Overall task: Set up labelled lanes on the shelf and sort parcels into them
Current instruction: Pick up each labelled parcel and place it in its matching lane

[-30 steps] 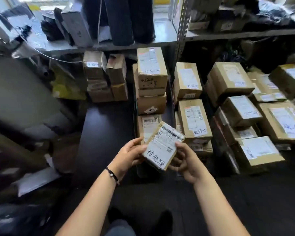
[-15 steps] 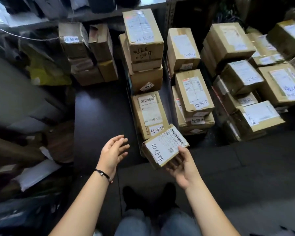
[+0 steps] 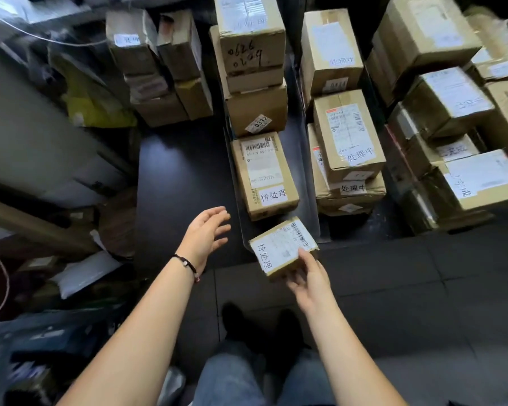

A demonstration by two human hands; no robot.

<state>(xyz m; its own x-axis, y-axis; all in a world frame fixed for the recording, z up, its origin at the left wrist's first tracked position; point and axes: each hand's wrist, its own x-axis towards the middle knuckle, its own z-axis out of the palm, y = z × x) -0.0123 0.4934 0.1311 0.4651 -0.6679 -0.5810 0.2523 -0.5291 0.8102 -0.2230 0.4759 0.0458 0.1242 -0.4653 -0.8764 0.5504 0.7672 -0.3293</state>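
Note:
My right hand holds a small cardboard parcel from below, its white label with handwritten characters facing up. The parcel is at the front end of the middle lane, just before a larger labelled box lying in that lane. My left hand hovers to the left of the parcel with fingers spread, holding nothing. A thin bracelet is on the left wrist.
Stacked boxes fill the back of the middle lane. Another labelled stack stands in the lane to the right, and more boxes at far right. Small boxes and a yellow bag sit back left. Clutter lies on the floor left.
My left hand let go of the parcel and moved away to the left. My right hand carried the parcel down and forward to the front of the middle lane. The view tilted downward.

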